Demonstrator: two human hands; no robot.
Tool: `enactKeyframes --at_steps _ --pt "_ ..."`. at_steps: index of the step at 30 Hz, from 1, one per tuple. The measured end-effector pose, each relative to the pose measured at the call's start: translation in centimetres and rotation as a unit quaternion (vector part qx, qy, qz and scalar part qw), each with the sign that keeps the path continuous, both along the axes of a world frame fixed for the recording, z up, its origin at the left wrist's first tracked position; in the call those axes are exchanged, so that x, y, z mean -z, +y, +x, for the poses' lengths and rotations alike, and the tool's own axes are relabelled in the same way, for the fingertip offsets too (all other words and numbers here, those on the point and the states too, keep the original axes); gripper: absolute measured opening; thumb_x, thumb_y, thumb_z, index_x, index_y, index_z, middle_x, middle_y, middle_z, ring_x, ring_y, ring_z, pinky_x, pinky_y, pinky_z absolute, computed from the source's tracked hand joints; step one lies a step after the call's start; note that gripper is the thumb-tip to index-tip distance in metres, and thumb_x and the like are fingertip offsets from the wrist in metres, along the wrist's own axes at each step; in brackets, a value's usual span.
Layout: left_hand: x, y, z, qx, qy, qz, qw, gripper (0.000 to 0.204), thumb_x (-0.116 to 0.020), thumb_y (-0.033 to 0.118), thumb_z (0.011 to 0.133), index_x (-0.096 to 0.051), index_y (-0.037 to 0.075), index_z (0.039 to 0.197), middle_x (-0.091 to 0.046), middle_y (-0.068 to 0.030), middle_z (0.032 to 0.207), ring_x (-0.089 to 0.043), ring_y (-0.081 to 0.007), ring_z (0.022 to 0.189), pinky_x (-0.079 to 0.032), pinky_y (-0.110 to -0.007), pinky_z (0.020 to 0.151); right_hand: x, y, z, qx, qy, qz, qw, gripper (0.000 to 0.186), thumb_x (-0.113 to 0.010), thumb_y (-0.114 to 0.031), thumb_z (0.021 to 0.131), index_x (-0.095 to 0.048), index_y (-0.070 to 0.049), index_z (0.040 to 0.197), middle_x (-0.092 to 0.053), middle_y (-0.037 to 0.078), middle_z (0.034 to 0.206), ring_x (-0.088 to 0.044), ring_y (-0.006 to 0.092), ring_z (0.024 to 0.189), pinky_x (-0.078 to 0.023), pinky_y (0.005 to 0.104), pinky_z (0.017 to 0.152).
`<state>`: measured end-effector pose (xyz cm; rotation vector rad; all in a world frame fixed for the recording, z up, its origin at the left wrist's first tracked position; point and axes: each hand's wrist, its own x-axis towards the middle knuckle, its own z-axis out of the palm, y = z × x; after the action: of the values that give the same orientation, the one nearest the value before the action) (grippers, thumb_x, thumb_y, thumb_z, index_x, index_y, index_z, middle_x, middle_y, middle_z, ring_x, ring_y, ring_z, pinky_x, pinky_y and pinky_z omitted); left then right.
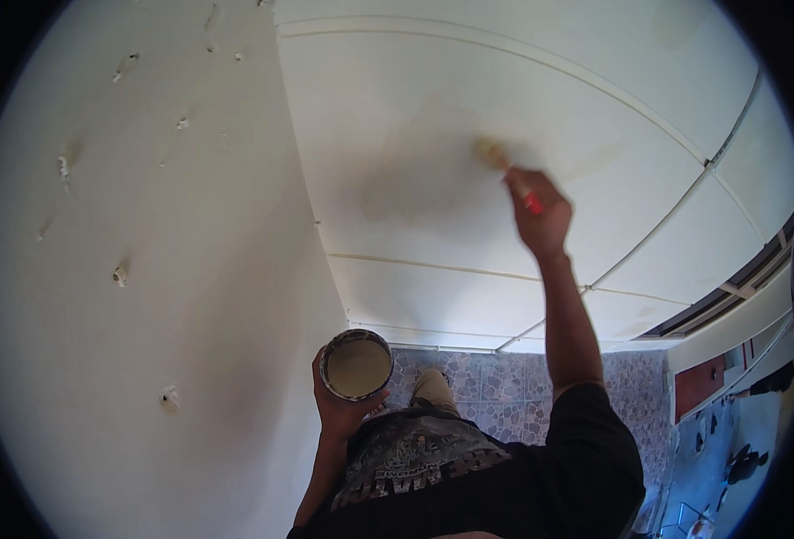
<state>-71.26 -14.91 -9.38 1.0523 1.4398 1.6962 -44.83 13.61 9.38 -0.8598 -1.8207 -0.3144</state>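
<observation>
My right hand [543,214] is closed around the handle of a paintbrush [489,151], raised in front of the white panelled wall [397,99]. The brush's pale bristles point up and left at a panel and are blurred; whether they touch it I cannot tell. Part of the handle under my fingers is red. Low and to the left, my left hand [336,409] wraps round a round paint can [357,364]. Its open top faces up and shows cream-coloured paint inside, with smears on the dark rim.
Close on the left, a pale wall [235,269] carries several filled or chipped spots. Raised strips and dark seams divide the panels. Stone-patterned floor tiles [505,382] lie below, and a window frame [720,292] is at the right. Various items stand at the far lower right.
</observation>
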Motion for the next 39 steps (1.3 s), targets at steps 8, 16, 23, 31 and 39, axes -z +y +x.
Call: enactKeyframes --at_steps 8,16,23,31,39 --pt "0.1 1.1 0.0 0.005 0.024 -0.006 1.000 0.111 -0.104 0.009 0.053 -0.043 0.003 0.145 -0.063 -0.0144 0.137 -0.063 -0.0289 0.128 -0.054 -0.044 0.110 1.4 0.4 1.4 0.133 0.068 0.120 0.981 0.021 -0.076 -0.005 0.092 -0.082 -0.018 0.108 -0.075 0.009 0.112 -0.074 0.0221 0.075 -0.059 0.0347 0.064" --pt "-0.5 1.4 0.2 0.035 0.029 0.013 0.999 0.110 -0.104 0.009 0.053 -0.043 0.003 0.145 -0.062 -0.0146 0.137 -0.062 -0.0283 0.128 -0.054 -0.044 0.110 17.5 -2.6 -2.4 -0.037 -0.084 -0.154 0.984 0.013 -0.076 -0.012 0.093 -0.080 -0.019 0.103 -0.074 0.004 0.111 -0.075 0.0281 0.079 -0.061 0.0398 0.068" --pt "0.3 1.0 0.2 0.036 0.024 0.016 0.999 0.109 -0.103 0.008 0.054 -0.042 0.003 0.144 -0.062 -0.0146 0.137 -0.063 -0.0279 0.128 -0.055 -0.044 0.108 7.9 0.3 2.9 -0.056 -0.028 -0.091 0.994 0.008 -0.072 -0.012 0.098 -0.078 -0.014 0.102 -0.076 0.005 0.106 -0.076 0.0256 0.089 -0.061 0.0368 0.074" --pt "0.1 1.2 0.1 0.031 0.008 0.014 0.999 0.117 -0.104 0.012 0.055 -0.038 0.003 0.152 -0.061 -0.0153 0.137 -0.061 -0.0291 0.129 -0.053 -0.045 0.109 -3.1 0.4 6.7 0.178 0.069 0.196 0.962 0.017 -0.079 -0.008 0.092 -0.082 -0.017 0.106 -0.075 0.008 0.105 -0.076 0.0241 0.090 -0.062 0.0351 0.074" --pt "-0.6 1.3 0.4 0.027 0.020 0.022 0.999 0.117 -0.104 0.012 0.055 -0.038 0.003 0.151 -0.061 -0.0152 0.137 -0.062 -0.0288 0.128 -0.053 -0.044 0.109 17.9 -1.5 1.6 0.038 -0.051 -0.089 0.994 0.020 -0.075 -0.010 0.090 -0.081 -0.018 0.107 -0.075 0.009 0.113 -0.075 0.0270 0.079 -0.060 0.0399 0.068"
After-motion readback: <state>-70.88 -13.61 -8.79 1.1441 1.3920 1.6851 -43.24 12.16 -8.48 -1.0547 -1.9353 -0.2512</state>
